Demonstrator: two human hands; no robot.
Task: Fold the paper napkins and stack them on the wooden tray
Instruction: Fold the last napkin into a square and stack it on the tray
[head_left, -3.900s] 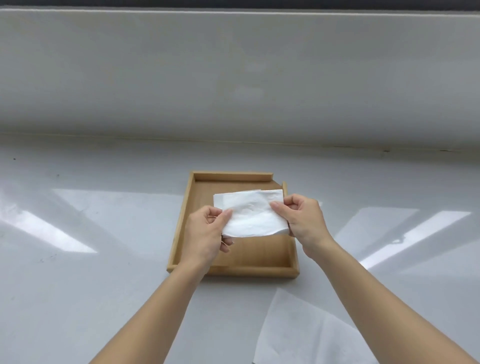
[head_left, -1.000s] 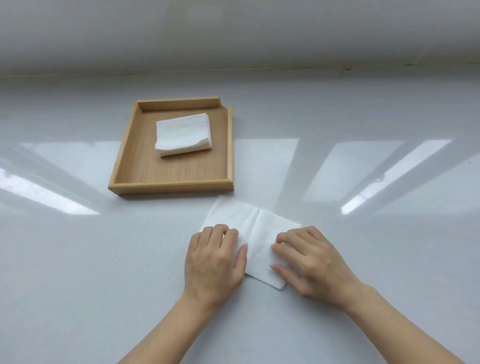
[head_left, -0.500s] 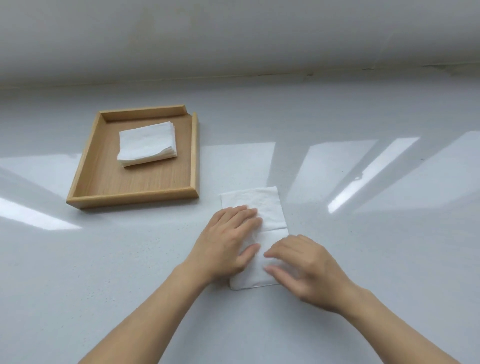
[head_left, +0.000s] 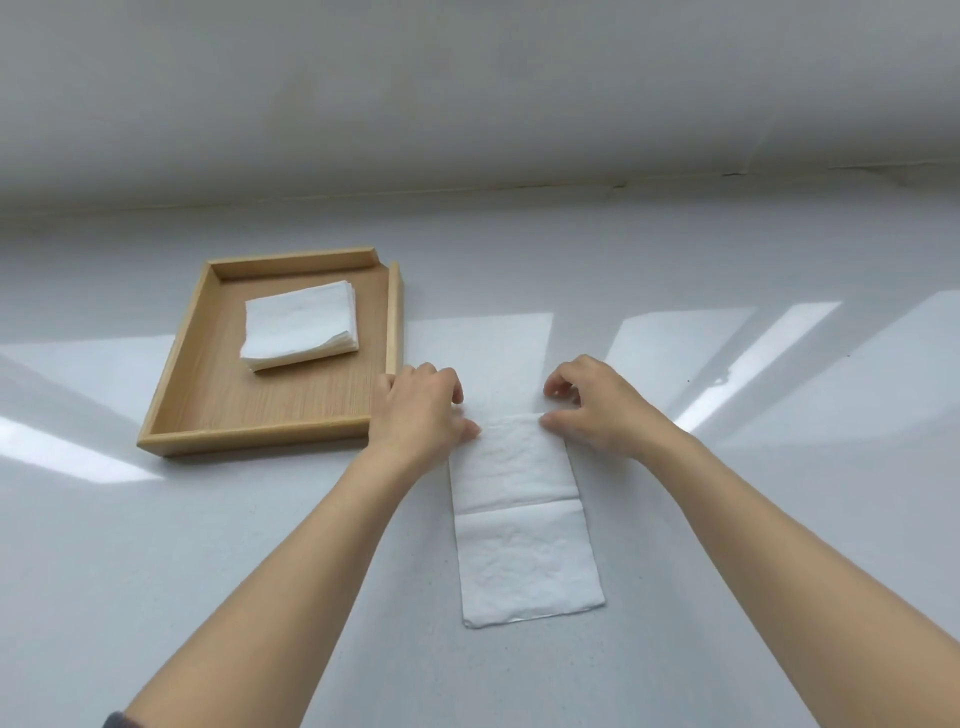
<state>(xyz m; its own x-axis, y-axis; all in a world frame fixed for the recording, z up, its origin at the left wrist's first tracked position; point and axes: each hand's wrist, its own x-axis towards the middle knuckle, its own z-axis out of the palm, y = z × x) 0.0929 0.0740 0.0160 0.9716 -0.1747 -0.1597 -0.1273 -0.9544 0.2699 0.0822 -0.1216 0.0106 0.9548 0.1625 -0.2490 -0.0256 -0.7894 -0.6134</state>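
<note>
Pinching napkin's (head_left: 522, 514) far corners, left hand (head_left: 421, 410), right hand (head_left: 597, 402), tray (head_left: 260, 434) just left, counter (head_left: 753, 519) bare rightward.

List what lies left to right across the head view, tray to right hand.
wooden tray → stack of folded napkins → left hand → long napkin on the table → right hand

There are no words, numbers or signs to read here, not on any of the things in the picture
</note>
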